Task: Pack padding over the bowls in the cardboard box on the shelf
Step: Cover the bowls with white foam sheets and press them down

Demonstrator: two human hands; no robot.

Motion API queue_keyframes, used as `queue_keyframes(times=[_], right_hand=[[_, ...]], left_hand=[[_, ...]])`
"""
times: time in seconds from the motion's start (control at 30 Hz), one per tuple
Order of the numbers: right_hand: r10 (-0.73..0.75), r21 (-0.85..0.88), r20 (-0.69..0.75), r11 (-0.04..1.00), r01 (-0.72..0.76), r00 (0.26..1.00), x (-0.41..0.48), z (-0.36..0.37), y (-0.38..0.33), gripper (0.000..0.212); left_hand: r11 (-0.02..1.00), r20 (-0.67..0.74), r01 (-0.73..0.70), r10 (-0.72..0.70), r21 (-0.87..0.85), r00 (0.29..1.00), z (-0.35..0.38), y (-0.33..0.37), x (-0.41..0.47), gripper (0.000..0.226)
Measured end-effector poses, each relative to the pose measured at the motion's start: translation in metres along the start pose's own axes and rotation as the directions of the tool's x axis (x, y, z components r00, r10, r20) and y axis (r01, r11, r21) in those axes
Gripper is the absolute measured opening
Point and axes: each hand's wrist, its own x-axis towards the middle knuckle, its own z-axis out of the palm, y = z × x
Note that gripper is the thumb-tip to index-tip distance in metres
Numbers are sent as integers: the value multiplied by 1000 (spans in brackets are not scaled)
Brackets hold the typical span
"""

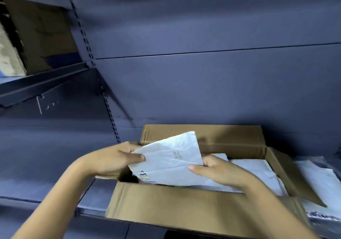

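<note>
My grip is two-handed: left hand (114, 158) and right hand (219, 172) each pinch an edge of the white padding sheet (171, 157), tilted over the open cardboard box (184, 203) on the shelf (93, 192). It looks light and floppy; opposite edges seem the best hold.

No legible text (sheet label (143, 174) blurred)

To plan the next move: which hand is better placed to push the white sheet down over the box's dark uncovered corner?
Probably the left hand: it grips the white sheet just above that dark corner; the right hand holds its other side.
</note>
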Motion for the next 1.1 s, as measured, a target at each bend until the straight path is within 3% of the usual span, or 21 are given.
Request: queue_keyframes(times=[0.1, 0.17, 0.23, 0.33, 0.37, 0.5, 0.6, 0.67, 0.73, 0.9, 1.0, 1.1], right_hand=[[87, -22, 83, 996, -85, 993, 13, 10, 5, 30], [141, -17, 108, 990, -140, 984, 18, 13, 12, 37], [193, 14, 154, 980, -197, 969, 19, 12, 18, 46], [268, 38, 224, 958, -283, 937, 18, 11, 21, 69], [279, 38, 255, 954, -298, 926, 18, 11, 19, 71], [278, -27, 282, 959, -281, 918, 22, 17, 3, 45], [235, -48, 268, 972, -231, 934, 23, 22, 2, 41], [156, 50, 230, 984, -172, 961, 24, 22, 5, 33], [133, 142, 222, 976, -167, 966, 23, 19, 4, 35], [239, -139, 220, 967, -213, 946, 20, 21, 0, 71], [229, -155, 259, 969, -194, 938, 25, 28, -1, 66], [176, -174, 303, 977, -127, 937, 28, 36, -2, 56]], left_hand=[[997, 73, 60, -56, -56, 996, -2, -12, 2, 24], [963, 90, 161, -145, -216, 985, -4, -19, 5, 57], [936, 120, 131, -96, -327, 988, -6, -34, 10, 85], [953, 148, 180, -147, -244, 978, -5, -48, 16, 99], [956, 147, 198, -168, -217, 975, -4, -50, 18, 98], [966, 226, 256, -243, -30, 943, 5, -45, 21, 93], [944, 218, 325, -329, 56, 919, 8, -37, 27, 66], [922, 186, 381, -388, 75, 903, 8, -33, 30, 54], [903, 139, 423, -430, 82, 892, 5, -31, 30, 72], [862, 121, 507, -504, 11, 855, -2, -34, 36, 100], [816, 89, 551, -570, 176, 817, 10, -39, 45, 86], [814, 2, 549, -559, 191, 829, 23, -37, 47, 82]])
